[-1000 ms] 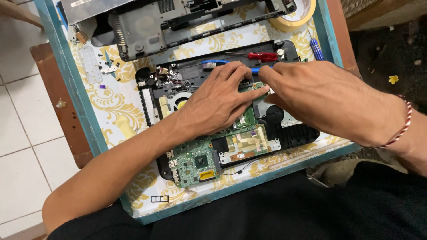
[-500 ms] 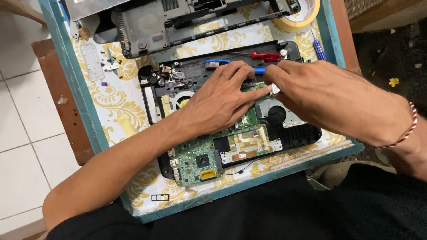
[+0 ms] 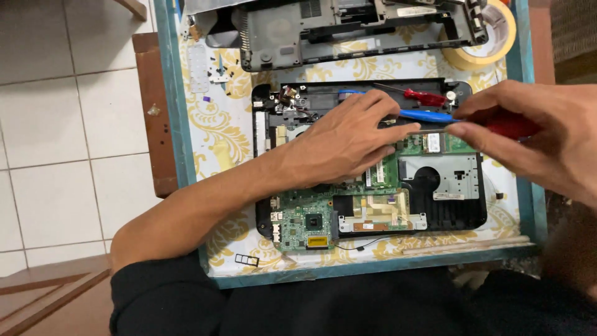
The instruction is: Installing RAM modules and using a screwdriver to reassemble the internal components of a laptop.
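Observation:
An opened laptop base (image 3: 460, 211) lies on the table with its green circuit board (image 3: 305, 224) bare. My left hand (image 3: 345, 143) lies flat on the board's upper middle, fingers spread and pressing down, holding nothing. My right hand (image 3: 535, 140) hovers over the laptop's right edge, thumb and fingers pinched on a tool with a blue and red handle (image 3: 429, 116). The tool's blue end points left toward my left fingertips. A small red screwdriver (image 3: 426, 97) lies on the laptop's far rim, just beyond both hands.
A removed grey laptop shell (image 3: 348, 28) lies at the table's far side, a tape roll (image 3: 497, 43) at the far right. Loose screws and small parts (image 3: 214, 68) sit far left on the patterned cloth (image 3: 217, 124). A teal rim (image 3: 180, 137) edges the table; a tiled floor (image 3: 62, 155) lies to the left.
My right hand has pulled back to the right, off the board, and now pinches the blue and red tool. My left hand has stayed on the board.

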